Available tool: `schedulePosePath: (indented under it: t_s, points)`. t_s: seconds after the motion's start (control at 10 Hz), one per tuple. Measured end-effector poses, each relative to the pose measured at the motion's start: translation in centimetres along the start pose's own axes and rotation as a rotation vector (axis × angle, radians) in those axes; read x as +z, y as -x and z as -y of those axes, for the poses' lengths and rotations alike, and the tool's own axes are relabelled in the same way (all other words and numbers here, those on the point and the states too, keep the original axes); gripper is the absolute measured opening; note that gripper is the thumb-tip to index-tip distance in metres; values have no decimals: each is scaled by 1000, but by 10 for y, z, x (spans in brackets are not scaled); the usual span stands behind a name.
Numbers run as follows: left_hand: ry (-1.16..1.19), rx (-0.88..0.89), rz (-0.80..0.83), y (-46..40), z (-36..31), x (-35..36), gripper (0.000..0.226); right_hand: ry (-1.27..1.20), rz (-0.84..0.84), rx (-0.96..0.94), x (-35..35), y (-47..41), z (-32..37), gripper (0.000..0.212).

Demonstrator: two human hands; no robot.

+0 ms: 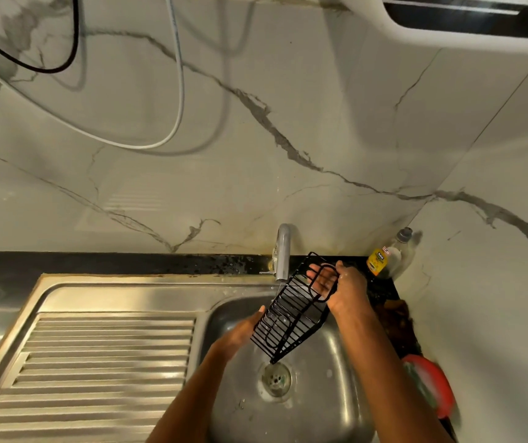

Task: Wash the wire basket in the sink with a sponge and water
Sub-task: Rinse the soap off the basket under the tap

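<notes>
A black wire basket (291, 314) hangs tilted over the steel sink bowl (333, 362), its lower end just above the drain (276, 378). My right hand (342, 289) grips the basket's upper end, fingers curled through the wire loop. My left hand (240, 334) lies against the basket's underside, its fingers hidden behind the wires. A thin stream of water falls from the tap (283, 254) onto the basket's upper part. No sponge shows in either hand.
A ribbed steel draining board (96, 362) lies left of the bowl. A dish soap bottle (387, 255) stands in the back right corner. A red dish with a green scrubber (432, 385) sits on the dark counter at the right. Cables hang on the marble wall.
</notes>
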State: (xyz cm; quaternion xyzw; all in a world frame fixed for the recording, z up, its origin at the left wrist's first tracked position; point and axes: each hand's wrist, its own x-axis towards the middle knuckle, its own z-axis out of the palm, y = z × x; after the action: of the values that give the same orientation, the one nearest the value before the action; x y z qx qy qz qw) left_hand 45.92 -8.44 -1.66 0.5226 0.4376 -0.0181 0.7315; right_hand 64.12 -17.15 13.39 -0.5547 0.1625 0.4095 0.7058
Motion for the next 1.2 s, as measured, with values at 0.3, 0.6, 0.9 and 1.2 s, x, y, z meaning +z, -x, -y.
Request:
schedulePosePath:
  t_s: [0.3,0.6,0.9,1.2]
  points:
    - [65,281,179,13,-87,37,39,124,148,-5,-7,0,-1,41]
    - [174,205,59,-49,-51,41,59,38,148,-75,-57,7,26,31]
    - [378,-75,-209,-15,-88,41,28,-16,300,-79,-136,14,44,33]
    - [297,-261,-201,-29,-89,65,37,-82,223,-192,-175,25,47,32]
